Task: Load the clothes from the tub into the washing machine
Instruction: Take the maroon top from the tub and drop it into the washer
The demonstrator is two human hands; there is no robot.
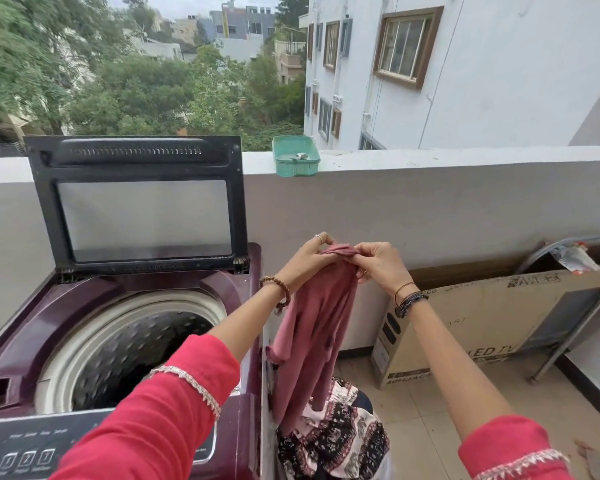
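A maroon top-load washing machine [21, 344] stands at the left, its lid [142, 202] raised and its steel drum [132, 355] open. To its right, my left hand [310, 252] and my right hand [378, 263] both pinch the top edge of a pink garment [312, 327], which hangs down between them. Its lower end reaches a heap of black, white and pink patterned clothes [333, 441] on the floor beside the machine. The tub under that heap is hidden by the clothes.
A white parapet wall [430, 202] runs across behind, with a green plastic tray [295, 155] on its ledge. A flat cardboard TV box [492, 327] and a metal frame [575, 327] lean against the wall at right. Beige floor tiles [426, 424] lie between.
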